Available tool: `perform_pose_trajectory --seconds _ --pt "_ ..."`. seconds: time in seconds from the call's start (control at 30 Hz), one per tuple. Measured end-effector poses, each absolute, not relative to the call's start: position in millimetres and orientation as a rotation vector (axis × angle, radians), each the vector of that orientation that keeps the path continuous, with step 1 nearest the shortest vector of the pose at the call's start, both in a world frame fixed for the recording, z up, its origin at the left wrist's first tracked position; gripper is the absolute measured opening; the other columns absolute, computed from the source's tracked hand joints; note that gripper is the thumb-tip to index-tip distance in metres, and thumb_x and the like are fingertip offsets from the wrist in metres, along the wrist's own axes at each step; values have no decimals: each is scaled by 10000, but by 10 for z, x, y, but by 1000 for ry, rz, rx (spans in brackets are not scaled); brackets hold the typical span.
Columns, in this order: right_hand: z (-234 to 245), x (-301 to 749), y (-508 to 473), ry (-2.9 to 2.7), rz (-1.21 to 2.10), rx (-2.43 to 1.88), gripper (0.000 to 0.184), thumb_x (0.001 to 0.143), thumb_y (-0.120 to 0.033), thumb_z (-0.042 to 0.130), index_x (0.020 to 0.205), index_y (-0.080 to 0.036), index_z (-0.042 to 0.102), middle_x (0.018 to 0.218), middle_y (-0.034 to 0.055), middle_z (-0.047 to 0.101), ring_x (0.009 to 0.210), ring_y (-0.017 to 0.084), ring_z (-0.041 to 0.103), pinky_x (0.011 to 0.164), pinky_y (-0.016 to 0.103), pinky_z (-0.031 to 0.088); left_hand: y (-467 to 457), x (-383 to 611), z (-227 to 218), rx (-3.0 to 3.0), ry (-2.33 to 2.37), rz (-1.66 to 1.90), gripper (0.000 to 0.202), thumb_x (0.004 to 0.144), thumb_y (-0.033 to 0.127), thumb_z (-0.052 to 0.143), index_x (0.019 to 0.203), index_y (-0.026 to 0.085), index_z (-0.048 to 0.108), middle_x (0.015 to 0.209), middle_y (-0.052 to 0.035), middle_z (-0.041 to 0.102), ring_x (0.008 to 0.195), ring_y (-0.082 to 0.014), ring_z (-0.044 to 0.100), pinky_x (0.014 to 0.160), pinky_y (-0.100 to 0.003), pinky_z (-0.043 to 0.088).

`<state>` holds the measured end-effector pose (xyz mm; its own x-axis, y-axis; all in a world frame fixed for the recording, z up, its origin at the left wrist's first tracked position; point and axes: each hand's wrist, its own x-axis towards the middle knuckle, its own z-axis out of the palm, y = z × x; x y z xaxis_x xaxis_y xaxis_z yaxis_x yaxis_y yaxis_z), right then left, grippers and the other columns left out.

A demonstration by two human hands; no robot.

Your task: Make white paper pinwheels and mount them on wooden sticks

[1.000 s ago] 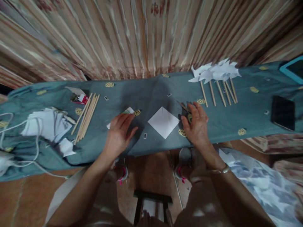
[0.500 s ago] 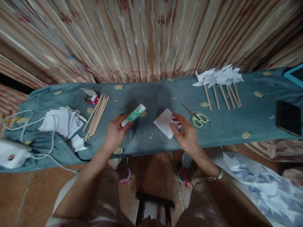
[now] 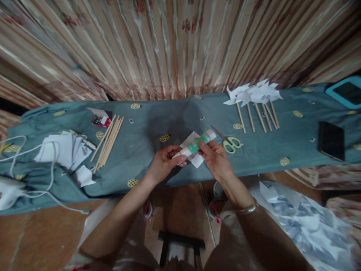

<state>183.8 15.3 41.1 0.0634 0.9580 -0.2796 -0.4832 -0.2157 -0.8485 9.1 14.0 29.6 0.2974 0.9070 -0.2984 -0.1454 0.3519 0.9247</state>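
Observation:
A white and green glue stick (image 3: pixel 196 143) is held between both hands over a white paper square (image 3: pixel 193 156) on the blue-grey cloth (image 3: pixel 141 139). My left hand (image 3: pixel 165 162) grips its lower end. My right hand (image 3: pixel 216 159) pinches its middle, fingers closed round it. Green-handled scissors (image 3: pixel 229 141) lie just right of my right hand.
Several finished paper pinwheels on wooden sticks (image 3: pixel 255 101) lie at the back right. A bundle of bare sticks (image 3: pixel 108 141), a pile of white paper (image 3: pixel 63 148) and a white cable (image 3: pixel 34 180) are at the left. A dark phone (image 3: pixel 331 140) lies at the right. Paper scraps (image 3: pixel 296 222) litter the floor.
My left hand carried the glue stick from left of the paper to over it. My right hand left the paper and closed on the glue stick.

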Motion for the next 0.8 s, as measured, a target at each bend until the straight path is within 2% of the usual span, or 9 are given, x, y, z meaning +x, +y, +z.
perform_pose_trajectory --seconds 0.13,0.23,0.37,0.43,0.53,0.63,0.7,0.8 --pt "408 2037 225 -442 1403 -1082 332 610 -396 896 650 -202 630 530 -68 596 492 63 550 474 165 457 266 -95 267 1345 1259 859 320 688 420 799 818 181 631 777 -18 695 647 -146 610 617 -266 481" --pt "367 2136 246 -354 1466 -1123 355 629 -442 875 690 -200 623 545 -58 623 490 66 589 445 148 465 411 -294 252 1795 1582 755 240 745 382 752 896 203 699 692 13 633 583 -136 528 614 -275 448" --pt "317 2205 261 -404 1463 -1201 374 572 -440 898 696 -199 640 568 -60 638 451 54 549 435 154 470 556 -428 172 2125 1589 628 224 811 325 675 992 198 707 1000 -61 680 804 -195 635 755 -327 510" --pt "300 2235 274 -489 1425 -1257 369 550 -417 908 699 -197 651 567 -62 622 456 57 532 438 168 460 591 -436 122 2201 1573 587 263 835 328 651 1045 179 704 1073 -99 663 895 -238 652 813 -373 531" --pt "265 2267 294 -674 1331 -1322 362 601 -456 867 724 -195 649 604 -48 618 501 71 535 475 200 456 606 -427 101 2306 1565 614 380 835 390 675 1129 148 682 1119 -144 651 1008 -305 639 898 -447 535" --pt "225 2285 300 -844 1173 -1376 335 676 -474 812 805 -214 645 674 -36 644 542 88 552 524 232 471 557 -380 157 2416 1577 751 444 831 459 690 1195 208 644 1280 -134 616 1188 -354 565 1007 -522 487" --pt "212 2295 297 -926 1106 -1412 304 709 -462 787 842 -229 644 715 -24 666 569 101 568 559 252 489 471 -291 189 2475 1521 828 364 901 413 622 1215 231 623 1320 -113 611 1227 -327 552 1039 -517 473" --pt "229 2307 286 -1045 1066 -1464 237 764 -453 731 824 -240 645 824 15 712 632 126 600 629 292 523 285 -64 153 2604 1180 798 295 985 293 499 1256 213 584 1322 -97 631 1253 -270 559 1048 -473 488"
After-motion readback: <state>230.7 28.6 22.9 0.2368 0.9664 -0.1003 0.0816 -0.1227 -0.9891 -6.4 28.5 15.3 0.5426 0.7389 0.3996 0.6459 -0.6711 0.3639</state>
